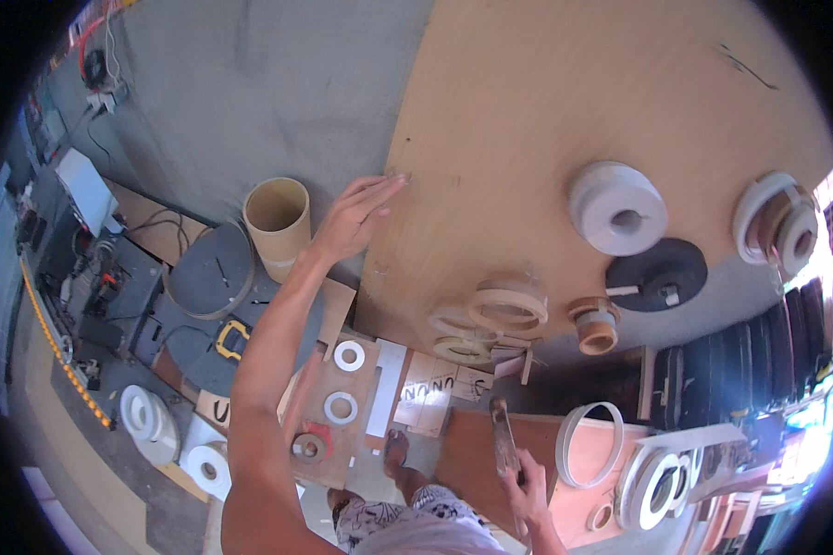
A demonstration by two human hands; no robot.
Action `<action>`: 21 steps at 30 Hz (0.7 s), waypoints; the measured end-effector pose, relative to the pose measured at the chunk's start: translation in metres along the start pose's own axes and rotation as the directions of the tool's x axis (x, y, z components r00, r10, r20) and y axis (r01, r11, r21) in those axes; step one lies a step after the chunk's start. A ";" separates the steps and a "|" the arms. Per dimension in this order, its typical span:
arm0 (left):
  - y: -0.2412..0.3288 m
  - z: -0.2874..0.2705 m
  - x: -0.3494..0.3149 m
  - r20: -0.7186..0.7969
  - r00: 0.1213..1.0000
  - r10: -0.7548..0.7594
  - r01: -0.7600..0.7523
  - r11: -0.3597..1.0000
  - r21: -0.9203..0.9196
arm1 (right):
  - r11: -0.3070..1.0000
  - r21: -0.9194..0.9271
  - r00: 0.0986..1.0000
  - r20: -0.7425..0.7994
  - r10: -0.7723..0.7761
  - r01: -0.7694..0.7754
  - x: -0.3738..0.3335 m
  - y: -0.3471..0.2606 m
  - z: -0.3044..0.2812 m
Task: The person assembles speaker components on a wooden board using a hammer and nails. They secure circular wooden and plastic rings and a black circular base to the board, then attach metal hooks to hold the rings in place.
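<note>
My left hand (359, 213) is raised, its fingers stretched out and close together. Their tips lie at the left edge of a large tan board (546, 102) standing against the grey wall; whether they press on it I cannot tell. Low in front of me, my right hand (528, 490) is closed round a long, worn brown-grey tool (502, 435) that points up and away. Its exact kind is not clear. Several rings and rolls hang on the board, among them a thick white roll (618, 208), a black disc (657, 275) and a pale wooden ring (509, 307).
A cardboard tube (279, 213) stands beside my left forearm, near a dark round drum top (210, 268) and a yellow-black tool (233, 339). White rings (341, 408) lie on a low wooden surface. At right are a reddish-brown panel (491, 453), a large ring (590, 445) and dark stacked rolls (713, 370).
</note>
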State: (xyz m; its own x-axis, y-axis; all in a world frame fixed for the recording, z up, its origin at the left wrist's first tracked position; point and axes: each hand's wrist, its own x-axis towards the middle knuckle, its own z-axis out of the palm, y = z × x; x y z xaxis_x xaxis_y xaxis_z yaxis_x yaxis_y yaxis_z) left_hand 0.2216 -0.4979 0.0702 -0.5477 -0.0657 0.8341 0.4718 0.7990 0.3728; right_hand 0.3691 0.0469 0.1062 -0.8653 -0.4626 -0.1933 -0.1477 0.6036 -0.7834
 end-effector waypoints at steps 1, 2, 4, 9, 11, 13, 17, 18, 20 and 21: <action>-0.007 0.005 0.000 -0.021 0.999 0.025 -0.026 0.998 -0.051 | 0.998 -0.011 0.998 0.023 0.064 -0.064 -0.001 0.011 0.001; -0.014 0.011 -0.001 -0.043 0.998 0.049 -0.053 0.993 -0.101 | 0.995 -0.022 0.995 0.037 0.096 -0.095 -0.005 0.026 0.002; -0.023 0.021 -0.008 -0.018 0.998 -0.066 0.060 0.965 -0.254 | 0.986 -0.031 0.984 0.065 0.165 -0.164 -0.007 0.047 0.007; -0.051 0.017 -0.009 0.086 0.991 -0.100 0.125 0.920 -0.371 | 0.962 -0.116 0.962 0.090 0.260 -0.249 0.013 0.051 0.018; -0.058 0.017 -0.008 0.122 0.991 -0.062 0.103 0.925 -0.367 | 0.973 -0.101 0.973 0.083 0.214 -0.206 0.024 0.049 0.021; -0.065 0.016 -0.003 0.108 0.994 -0.024 0.066 0.913 -0.402 | 0.966 -0.099 0.961 0.112 0.251 -0.241 0.038 0.048 0.022; -0.072 0.045 0.005 -0.049 0.999 -0.013 -0.015 0.851 -0.525 | 0.963 -0.047 0.948 0.168 0.271 -0.267 0.064 0.038 0.030; -0.070 0.056 0.005 -0.097 0.993 -0.065 -0.005 0.807 -0.590 | 0.959 -0.064 0.943 0.174 0.282 -0.275 0.069 0.036 0.031; -0.057 0.073 -0.003 -0.173 0.969 -0.177 0.002 0.705 -0.710 | 0.967 -0.043 0.947 0.195 0.255 -0.252 0.075 0.033 0.035; -0.052 0.078 -0.002 -0.199 0.959 -0.200 -0.008 0.685 -0.728 | 0.970 -0.030 0.947 0.209 0.244 -0.243 0.079 0.029 0.038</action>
State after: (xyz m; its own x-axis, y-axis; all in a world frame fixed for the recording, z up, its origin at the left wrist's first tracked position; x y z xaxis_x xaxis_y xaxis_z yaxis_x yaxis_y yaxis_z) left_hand 0.1440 -0.4926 0.0177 -0.4823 -0.3423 0.8064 0.8310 0.1126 0.5448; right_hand 0.3149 0.0033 0.0455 -0.7552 -0.4268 -0.4976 0.0525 0.7172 -0.6949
